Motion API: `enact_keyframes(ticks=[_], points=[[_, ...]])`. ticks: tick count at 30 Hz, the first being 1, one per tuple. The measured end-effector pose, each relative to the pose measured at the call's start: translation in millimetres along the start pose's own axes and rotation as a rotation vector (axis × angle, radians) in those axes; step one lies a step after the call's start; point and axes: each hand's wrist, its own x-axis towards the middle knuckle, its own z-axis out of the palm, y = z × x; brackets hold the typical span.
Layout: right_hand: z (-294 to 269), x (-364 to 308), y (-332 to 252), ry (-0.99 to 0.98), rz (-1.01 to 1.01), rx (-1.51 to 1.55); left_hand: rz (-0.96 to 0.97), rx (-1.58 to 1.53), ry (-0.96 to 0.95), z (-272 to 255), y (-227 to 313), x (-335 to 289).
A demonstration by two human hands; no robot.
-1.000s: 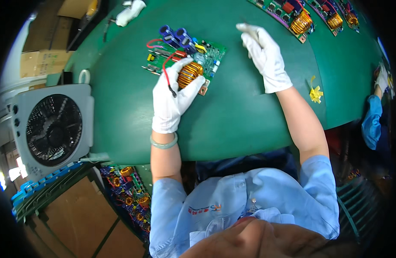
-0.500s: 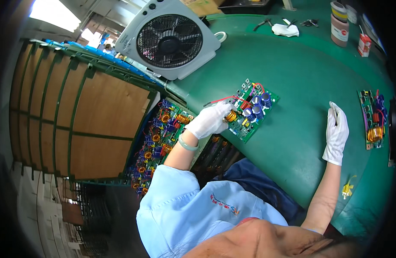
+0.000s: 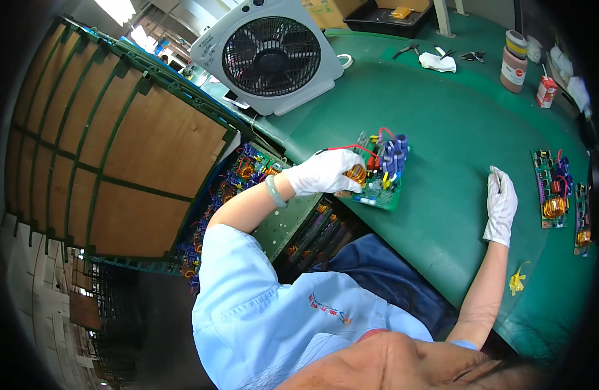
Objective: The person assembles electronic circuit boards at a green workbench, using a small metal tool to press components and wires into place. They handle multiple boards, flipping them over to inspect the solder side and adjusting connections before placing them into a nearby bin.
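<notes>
My left hand (image 3: pixel 327 172), in a white glove, grips a green circuit board (image 3: pixel 385 195) at its copper coil (image 3: pixel 357 174). The board is tilted above the green table, its blue capacitors (image 3: pixel 396 153) toward the right and a red wire running across it. Beneath my left hand, part of the board's edge is hidden. My right hand (image 3: pixel 501 207), also gloved, rests on the table with its fingers stretched out and nothing in it. To its right stands another board with a copper coil (image 3: pixel 554 208), and beside that one more board (image 3: pixel 582 221) shows at the rim.
A rack of boards (image 3: pixel 244 170) stands left of the table, next to wooden panels in a green frame (image 3: pixel 159 169). A grey fan (image 3: pixel 273 58) sits at the back left. Farther back are pliers (image 3: pixel 405 51), a white cloth (image 3: pixel 437 62), a jar (image 3: pixel 513 65) and yellow ties (image 3: pixel 517 281).
The board in my left hand has tipped up from lying nearly flat on the table. The view has shifted a little, bringing a second board into sight at right. My right hand stays on the table.
</notes>
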Motion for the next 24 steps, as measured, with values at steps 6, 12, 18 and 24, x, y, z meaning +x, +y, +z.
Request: enact_keyframes(ticks=[6,12,18,24], points=[[2.7,-2.3,7.0,-0.012,-0.023,-0.029,-0.427,-1.116,0.256,-39.2,23.4,-18.1],[-1.1,-2.2,-4.9,-0.040,-0.031,-0.039,-0.491,-1.357,0.241,-40.9,22.1,-21.5],[2.2,0.1,-4.5,-0.062,-0.030,-0.049,-0.487,-1.586,0.317,-30.2,4.7,-45.7],[-0.1,4.1,7.8,-0.136,0.004,0.048,-0.313,-1.537,0.618,-49.9,2.8,-154.3]])
